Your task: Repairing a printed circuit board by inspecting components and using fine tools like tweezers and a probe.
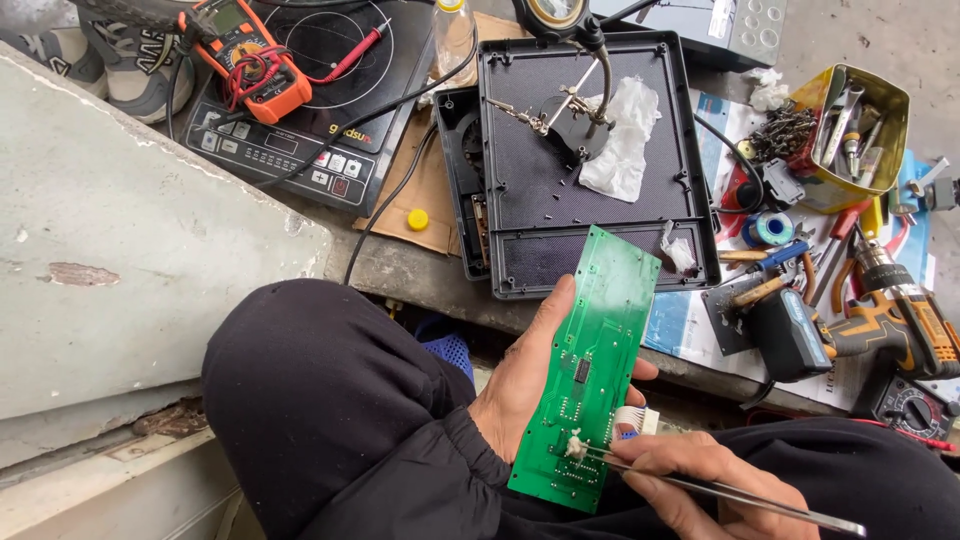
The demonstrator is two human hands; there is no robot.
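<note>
1. Low centre of the frame: the left hand [520, 385] holds a long green circuit board [590, 365] from underneath, thumb up along its left edge and fingers curled round the back, board tilted up and away over the lap.

2. Bottom right: the right hand [690, 480] pinches a pair of metal tweezers [720, 492]. The tips grip a small white wad [575, 446], cotton or tissue by the look of it, pressed on the lower part of the board just below the black chip [582, 370].

3. So I'd say this is the cleaning step: swabbing the solder side near the bottom end. There's a white connector [635, 420] sticking out the right edge of the board, just above the tweezers.

4. Next move, as I read it, needs a light touch: short strokes with the wad, steady board, tips kept off the pads so nothing gets scratched.

5. Around it: black plastic housing [560, 200] upper centre with a helping-hands stand [575, 105] and crumpled tissue [620, 140] on it, orange multimeter [250, 55] on an induction cooktop [310, 110] upper left, cordless drill [890, 310] and a yellow tin of tools [850, 135] at right.
</note>
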